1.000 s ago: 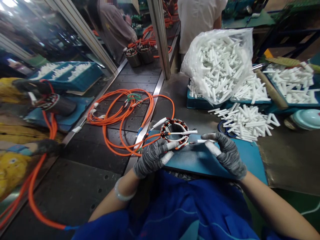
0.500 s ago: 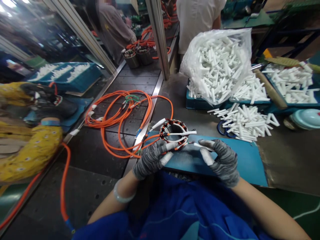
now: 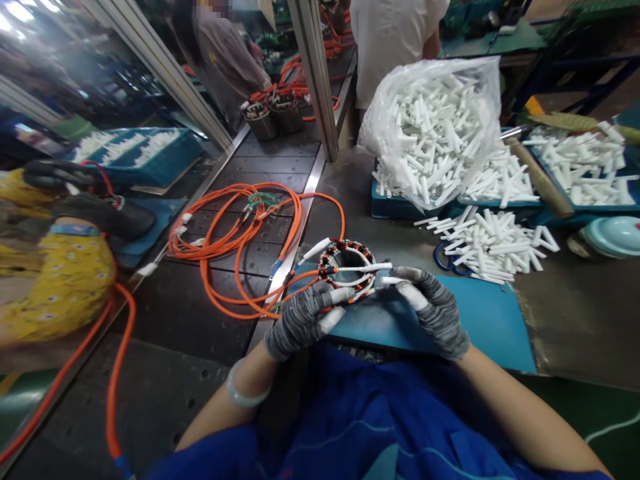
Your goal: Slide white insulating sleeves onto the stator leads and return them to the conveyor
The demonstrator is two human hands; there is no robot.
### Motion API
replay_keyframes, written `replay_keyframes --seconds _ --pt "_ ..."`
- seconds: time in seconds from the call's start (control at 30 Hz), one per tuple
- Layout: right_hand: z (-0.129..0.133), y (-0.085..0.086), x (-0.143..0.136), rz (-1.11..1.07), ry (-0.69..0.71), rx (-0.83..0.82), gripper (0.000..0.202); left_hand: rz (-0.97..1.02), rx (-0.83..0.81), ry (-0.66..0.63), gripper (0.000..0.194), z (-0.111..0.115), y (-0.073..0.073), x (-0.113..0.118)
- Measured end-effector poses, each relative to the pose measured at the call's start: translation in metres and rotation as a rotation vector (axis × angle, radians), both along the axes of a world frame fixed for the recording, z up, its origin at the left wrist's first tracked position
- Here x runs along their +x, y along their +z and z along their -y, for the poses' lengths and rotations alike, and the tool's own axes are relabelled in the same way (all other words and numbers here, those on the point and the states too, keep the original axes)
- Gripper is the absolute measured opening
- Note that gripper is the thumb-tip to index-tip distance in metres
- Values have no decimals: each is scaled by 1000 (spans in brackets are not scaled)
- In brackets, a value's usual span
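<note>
A ring-shaped motor stator (image 3: pixel 327 259) with copper windings and orange leads rests on a blue mat (image 3: pixel 493 320). White sleeves cover some of its wires, one sleeve (image 3: pixel 373 267) pointing right across the ring. My left hand (image 3: pixel 300 320), in a grey glove with white fingertips, is closed on the stator's near left edge. What lies under its fingertips is partly hidden. Right of the ring, my right hand (image 3: pixel 440 312), gloved alike, pinches a short white sleeve (image 3: pixel 390 281) close to a wire end at the stator's near right side.
Coiled orange cable (image 3: pixel 205 248) lies on the conveyor at left. White sleeves (image 3: pixel 493 247) are piled beside blue scissors (image 3: pixel 443 257), below a full plastic bag (image 3: pixel 435 133). A metal post (image 3: pixel 320 87) stands ahead. A co-worker's yellow sleeve (image 3: pixel 75 287) is at left.
My right hand has moved slightly left and up, bringing the white sleeve closer to the stator's wire end. My left hand stays at the stator. The co-worker's arm at left has shifted.
</note>
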State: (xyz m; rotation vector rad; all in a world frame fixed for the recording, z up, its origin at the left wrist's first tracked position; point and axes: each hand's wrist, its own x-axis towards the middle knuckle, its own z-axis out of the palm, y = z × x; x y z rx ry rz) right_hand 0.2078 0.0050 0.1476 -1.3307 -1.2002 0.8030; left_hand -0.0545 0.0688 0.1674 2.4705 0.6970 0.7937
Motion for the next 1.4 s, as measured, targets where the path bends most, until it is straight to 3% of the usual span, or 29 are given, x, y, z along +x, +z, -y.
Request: replay_keyframes --seconds 0.17,0.3,0.37,0.47,0.73,0.93,1.07,1.23,1.4 --pt "2 -3 10 -265 -6 -119 27 16 -5 -3 38 0 -1 2" --pt "3 11 14 -350 144 -183 37 13 -13 -18 39 0 2 3" --pt "2 23 13 -289 202 -220 47 12 -14 -17 39 1 3 3" --pt "-1 35 10 -17 147 -221 49 11 -1 -4 38 1 3 3" --pt "-1 37 5 720 -12 191 33 28 39 -45 44 1 4 4" --pt "-1 37 -2 930 57 384 27 22 47 -49 42 0 3 4" --pt "3 27 -2 1144 26 602 15 2 103 37 36 2 3 5" --pt "14 22 -8 1070 21 642 23 -8 128 131 25 6 3 7" --pt "25 18 -29 932 177 758 14 83 134 260 22 6 -1 12"
